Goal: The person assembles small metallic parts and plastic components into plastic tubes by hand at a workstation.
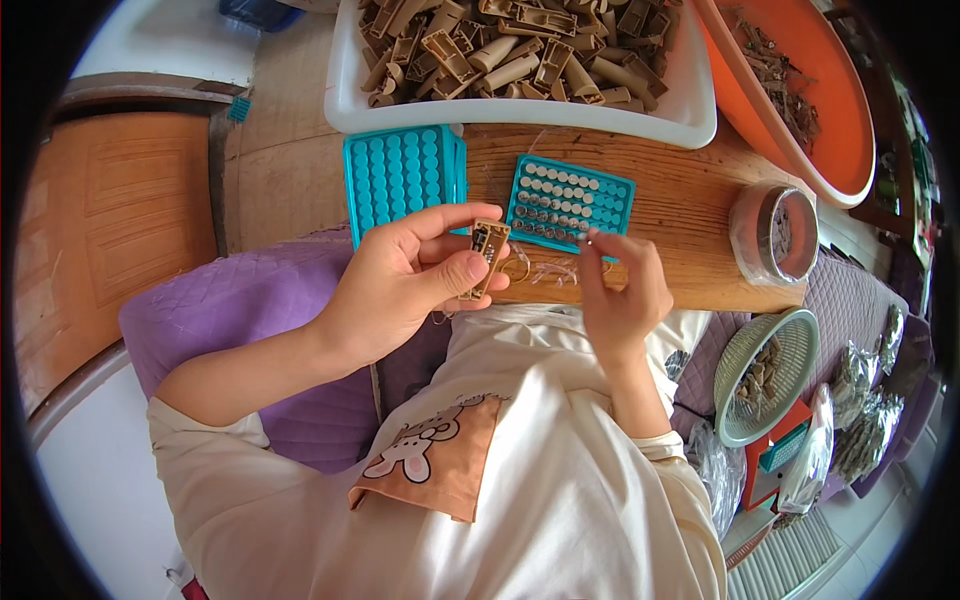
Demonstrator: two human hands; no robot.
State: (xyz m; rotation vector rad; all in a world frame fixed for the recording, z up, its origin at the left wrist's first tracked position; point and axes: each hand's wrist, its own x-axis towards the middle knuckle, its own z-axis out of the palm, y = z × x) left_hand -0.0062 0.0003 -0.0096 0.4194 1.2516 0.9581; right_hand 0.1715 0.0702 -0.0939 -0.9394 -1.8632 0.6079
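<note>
Right now, looking down from my head, I take the teal tray of small round discs [605,205] as my landmark; it lies on the wooden table [685,225]. Just off its near left corner, my left hand [425,265] holds a narrow tan casing [490,255], thumb and fingers closed on its sides, its open face showing dark parts inside. At the tray's near right edge, my right hand [632,290] has thumb and forefinger drawn narrow; a bright speck shows at the tips, too small for me to tell whether I grip a piece. Silvery discs [541,217] and white ones sit in the tray's left part. Left of the tray are stacked teal trays [405,175]; beyond it stands a white bin [530,118] heaped with tan shells [510,70]. Right of it sits a round container [785,235] in clear wrap, with an orange basin [848,110] farther off.
</note>
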